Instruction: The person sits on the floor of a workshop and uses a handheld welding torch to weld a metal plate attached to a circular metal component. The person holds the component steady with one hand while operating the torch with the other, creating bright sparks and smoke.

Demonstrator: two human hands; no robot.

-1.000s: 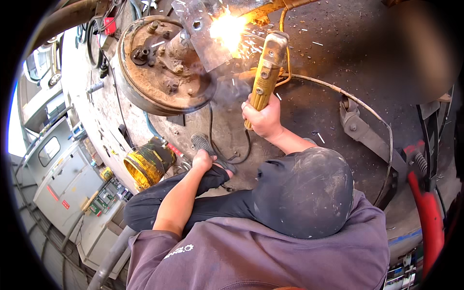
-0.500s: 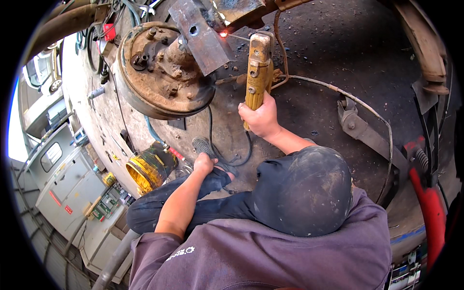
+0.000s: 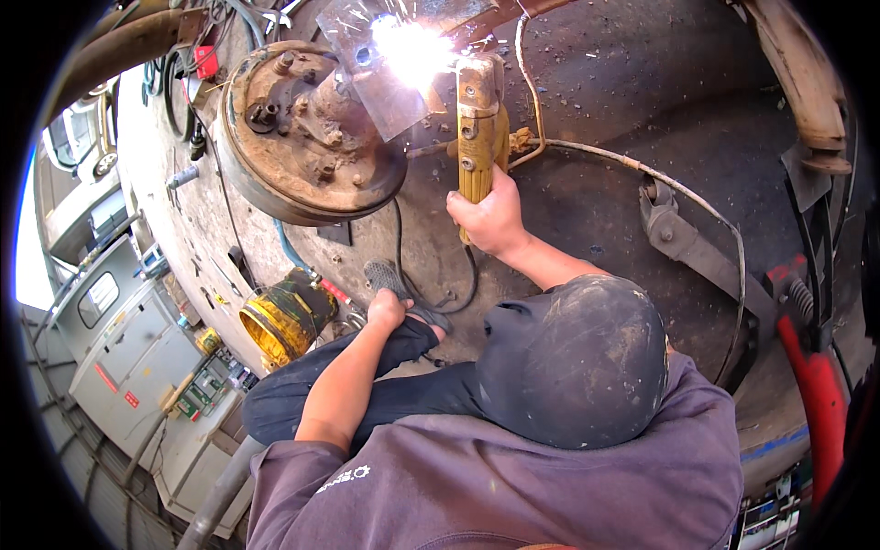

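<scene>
My right hand (image 3: pixel 488 213) grips a worn yellow electrode holder (image 3: pixel 477 124), held upright beside a bright white arc (image 3: pixel 412 53) with sparks. The arc flares at the right edge of a grey metal plate with a hole (image 3: pixel 390 108), under a rusty steel beam. Left of the plate is a rusty round hub drum (image 3: pixel 275 174) with studs. My left hand (image 3: pixel 387 310) is closed low over my dark trouser leg by a grey shoe (image 3: pixel 383 275); what its fingers hold is hidden. A dark, scuffed head covering (image 3: pixel 577 367) fills the lower middle.
A yellow bucket (image 3: pixel 273 332) and hoses lie on the concrete at left. A cable (image 3: pixel 687 202) loops to the right past a grey arm (image 3: pixel 697 257) and red jack (image 3: pixel 814 385). A rusty pipe (image 3: pixel 137 37) crosses top left; grey machinery (image 3: pixel 119 339) stands far left.
The arc was bright a second ago, a small red glow half a second ago, and flares white now. My right hand and holder have shifted slightly left; my left hand stays put.
</scene>
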